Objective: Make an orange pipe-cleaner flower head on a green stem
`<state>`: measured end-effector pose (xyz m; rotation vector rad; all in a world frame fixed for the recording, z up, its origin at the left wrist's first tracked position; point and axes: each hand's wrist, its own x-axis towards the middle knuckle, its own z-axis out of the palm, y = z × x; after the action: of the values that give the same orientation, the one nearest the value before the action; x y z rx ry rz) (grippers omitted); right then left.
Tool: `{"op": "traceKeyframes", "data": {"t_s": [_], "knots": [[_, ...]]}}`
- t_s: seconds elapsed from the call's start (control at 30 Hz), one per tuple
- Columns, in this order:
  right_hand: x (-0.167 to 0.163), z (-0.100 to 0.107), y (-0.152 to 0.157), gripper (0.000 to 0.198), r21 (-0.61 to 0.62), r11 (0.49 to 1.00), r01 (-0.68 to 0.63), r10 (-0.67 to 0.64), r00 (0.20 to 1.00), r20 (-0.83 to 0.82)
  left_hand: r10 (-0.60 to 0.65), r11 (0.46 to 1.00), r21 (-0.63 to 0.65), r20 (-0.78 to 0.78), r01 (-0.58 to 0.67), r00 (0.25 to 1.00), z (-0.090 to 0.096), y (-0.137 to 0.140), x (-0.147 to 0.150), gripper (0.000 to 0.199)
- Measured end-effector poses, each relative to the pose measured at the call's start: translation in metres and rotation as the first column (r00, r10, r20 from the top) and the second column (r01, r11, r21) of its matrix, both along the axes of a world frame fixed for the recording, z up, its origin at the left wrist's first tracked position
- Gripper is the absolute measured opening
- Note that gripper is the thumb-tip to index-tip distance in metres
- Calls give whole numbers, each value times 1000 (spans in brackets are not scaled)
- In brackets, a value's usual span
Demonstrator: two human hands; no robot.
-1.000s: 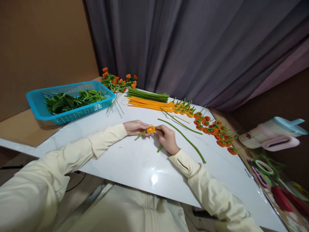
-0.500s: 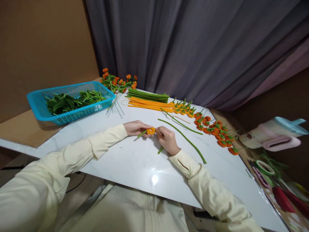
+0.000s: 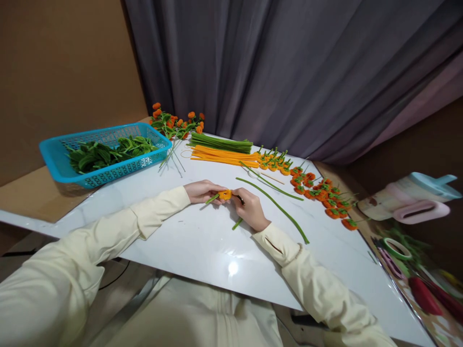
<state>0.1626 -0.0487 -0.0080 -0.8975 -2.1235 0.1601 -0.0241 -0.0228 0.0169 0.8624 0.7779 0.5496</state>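
Above the middle of the table, my left hand pinches a small yellow-orange flower of fuzzy pipe cleaner. Its short green stem points down to the left. At the flower's right edge is my right hand, its fingers closed; what they pinch is hidden, though something dark shows by the fingertips. A green pipe cleaner piece sticks out below this hand, and I cannot tell whether it is held. Two longer green pipe cleaners lie to the right.
A blue basket of green leaves stands at the left. Behind lie green pipe cleaners, orange pipe cleaners and finished orange flowers. Rows of yellow heads and orange heads run rightward. A tumbler and tape are beyond.
My right hand's fingers have shifted slightly at the flower's edge, and the dark bit by the fingertips shows more. The green piece below has moved slightly left. My left hand keeps its hold.
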Motion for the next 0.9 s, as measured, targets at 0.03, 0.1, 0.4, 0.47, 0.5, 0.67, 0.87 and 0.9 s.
{"op": "traceKeyframes", "data": {"t_s": [0.03, 0.1, 0.4, 0.47, 0.5, 0.67, 0.87, 0.9], "knots": [[0, -1, 0, 16, -2, 1000, 1, -1, 1000, 5, -1, 1000, 2, 1, 1, 1000, 0, 0, 0, 17], [1, -2, 1, 16, -4, 1000, 2, -2, 1000, 16, -3, 1000, 3, -2, 3, 1000, -1, 0, 0, 17], [3, -2, 1, 17, -5, 1000, -6, 7, 998, 58, -1, 1000, 4, -20, 1, 1000, 1, 0, 0, 20], [3, -2, 1, 18, -6, 1000, -10, 11, 998, 69, -2, 1000, 5, -14, 2, 1000, 0, 0, 0, 18], [3, -2, 1, 19, -6, 1000, -12, 12, 997, 74, -5, 1000, 6, -9, 5, 1000, 0, 0, 0, 17], [4, -2, 1, 21, -5, 1000, -13, 13, 996, 90, -9, 1000, -3, 9, 9, 1000, 0, 1, 0, 16], [4, -2, 0, 24, -20, 1000, -9, 11, 995, 96, 15, 999, -33, 14, -15, 1000, 0, 0, 1, 17], [4, -1, 0, 24, -37, 999, -12, 15, 997, 82, 17, 999, -34, 14, -16, 1000, -1, 0, 1, 17]]}}
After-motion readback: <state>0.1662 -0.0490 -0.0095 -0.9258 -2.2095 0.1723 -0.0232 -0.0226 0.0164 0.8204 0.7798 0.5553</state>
